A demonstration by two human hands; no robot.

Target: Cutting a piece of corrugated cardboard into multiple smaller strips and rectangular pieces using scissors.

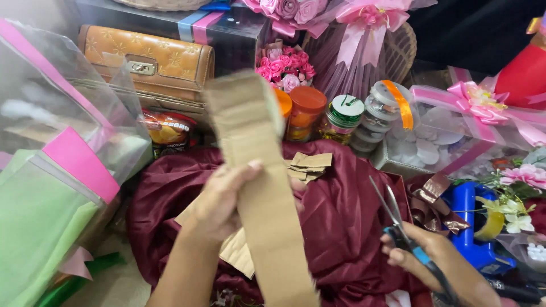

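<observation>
My left hand (219, 199) grips a long strip of brown cardboard (256, 170), held upright and slightly blurred over a maroon satin cloth (341, 222). My right hand (441, 261) holds a pair of scissors (392, 216) with blue-black handles, blades pointing up and left, well apart from the strip. Small cut cardboard pieces (307, 166) lie on the cloth behind the strip. More cardboard (236, 253) lies under my left wrist.
Clear plastic bags with pink and green paper (51, 187) fill the left. A tan wallet (151, 62), small jars (304, 113), ribbon spools (384, 111), pink flower bouquets (284, 71), a blue glue gun (466, 227) and brown ribbon (429, 196) crowd the back and right.
</observation>
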